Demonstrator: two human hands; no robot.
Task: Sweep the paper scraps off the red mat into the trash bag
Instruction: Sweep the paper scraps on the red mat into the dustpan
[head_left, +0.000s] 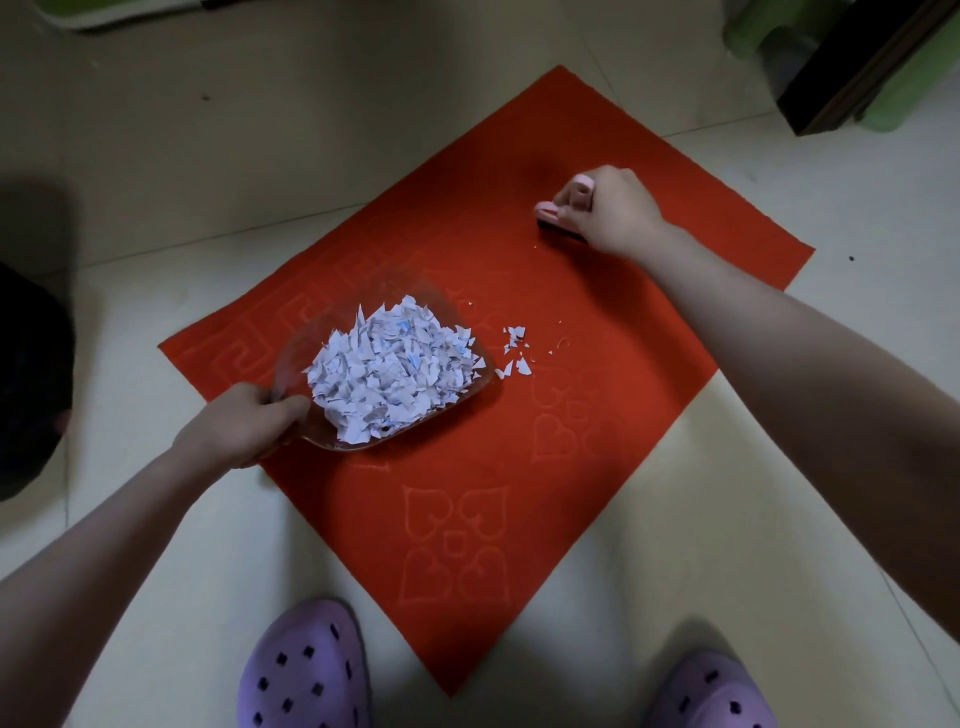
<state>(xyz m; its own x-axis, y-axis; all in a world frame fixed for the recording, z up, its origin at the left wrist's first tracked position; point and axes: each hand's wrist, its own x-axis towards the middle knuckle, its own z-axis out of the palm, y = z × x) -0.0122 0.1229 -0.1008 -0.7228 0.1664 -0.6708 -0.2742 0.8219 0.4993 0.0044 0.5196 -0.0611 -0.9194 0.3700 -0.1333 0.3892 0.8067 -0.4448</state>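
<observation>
Two hands are at work over the red mat (519, 519), each curled round a tool. The left hand (244, 423) grips the near end of a clear pan (293, 358), thumb on top and fingers wrapped beneath. The pan stretches away from that grip to the right and rests on the mat. Most of the scraps (389, 374) are heaped in it, a white pile beginning right at the thumb and filling the pan to its far lip. A few more scraps (514, 348) lie loose on the mat just beyond that lip, on the side away from the left hand, with some tiny flecks a little further out.

The right hand (608, 210) is fisted round a small brush (550, 210), well beyond the pan. The pink handle pokes out ahead of the knuckles and the dark bristles under the fist touch the mat. The loose scraps lie between the two grips, nearer the pan.

The bag (26, 374) is a dark, blurred shape out to the left of the left hand, on the tile floor (208, 182), off the mat. Two purple clogs (306, 670) stand nearest the camera, behind both wrists.
</observation>
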